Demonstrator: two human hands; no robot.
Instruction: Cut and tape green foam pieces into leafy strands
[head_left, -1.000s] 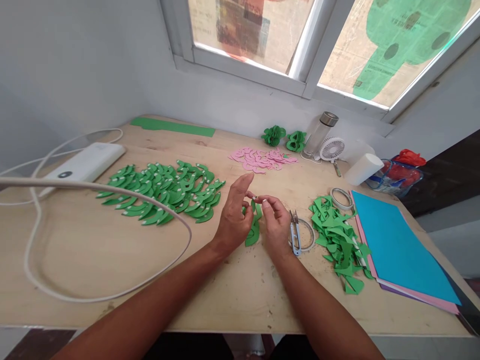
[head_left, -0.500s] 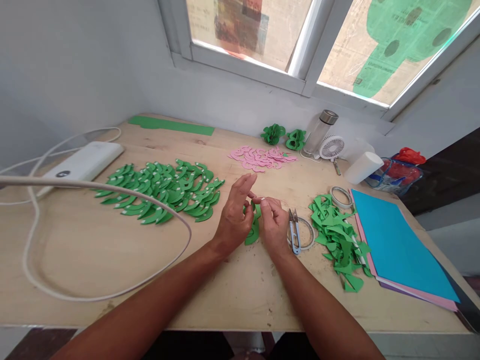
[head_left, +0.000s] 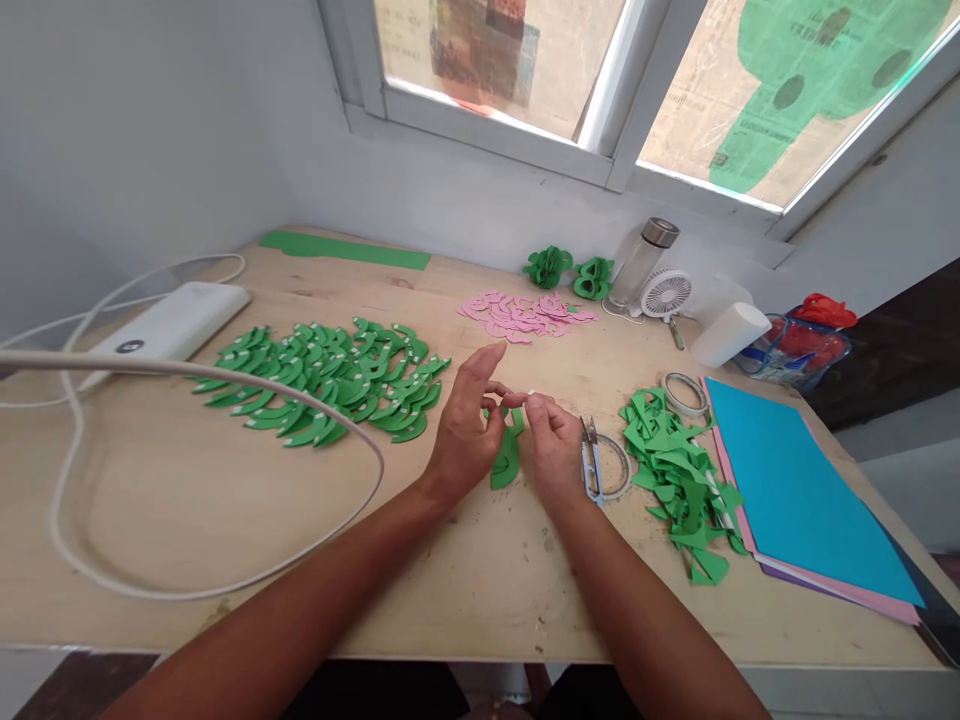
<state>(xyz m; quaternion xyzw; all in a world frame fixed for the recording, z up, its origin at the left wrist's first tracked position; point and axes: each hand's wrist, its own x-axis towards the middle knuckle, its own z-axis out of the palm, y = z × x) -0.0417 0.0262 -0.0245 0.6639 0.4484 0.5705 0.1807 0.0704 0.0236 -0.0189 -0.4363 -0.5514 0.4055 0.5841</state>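
My left hand [head_left: 469, 425] is pinched on a green paper piece, its other fingers raised. Close on its right, my right hand [head_left: 553, 435] has thumb and index finger pressed together at a tiny white bit [head_left: 533, 396]; the fingers of both hands nearly meet. Below them a curved green paper cutout [head_left: 505, 462] shows between the hands. Blue-handled snips [head_left: 592, 462] lie beside my right hand, partly over a tape roll [head_left: 616, 468].
Green cutouts with white tabs [head_left: 330, 380] spread at the left behind a looping cable [head_left: 375, 455]. Pink cutouts [head_left: 517, 316] lie behind the hands. Green scraps [head_left: 679, 480] and blue sheets [head_left: 802, 490] are at the right; a glass bottle [head_left: 636, 268] stands behind.
The fingers of my right hand have shifted slightly right, and the tiny white bit now shows at their tips. The view has moved very slightly.
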